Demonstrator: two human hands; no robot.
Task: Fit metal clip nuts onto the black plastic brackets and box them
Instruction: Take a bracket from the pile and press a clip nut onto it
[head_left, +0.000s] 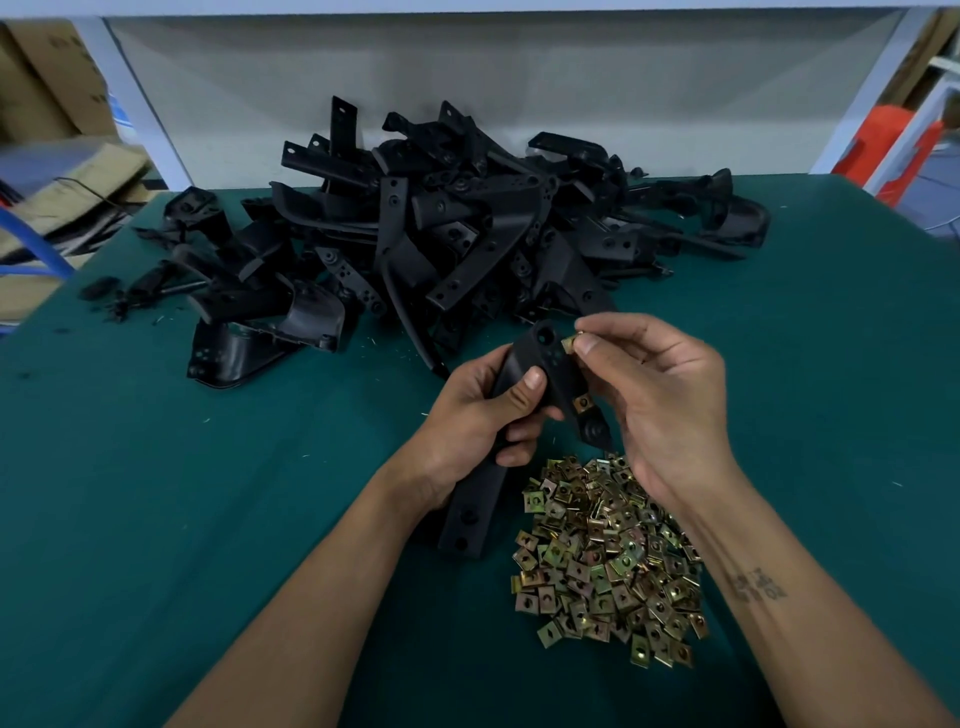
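Observation:
My left hand (480, 426) grips a long black plastic bracket (472, 512) around its middle, thumb on top, holding it above the green table. One brass-coloured clip nut (584, 403) sits on the bracket's right edge. My right hand (660, 395) pinches another clip nut (570, 343) between thumb and forefinger, right at the bracket's upper end beside a hole. A heap of loose clip nuts (608, 561) lies on the table below my right wrist.
A big pile of black brackets (447, 228) fills the middle back of the green table (208, 493). Cardboard boxes (47, 93) stand off the table at the far left. White frame posts rise at both back corners; something orange (893, 140) stands at far right.

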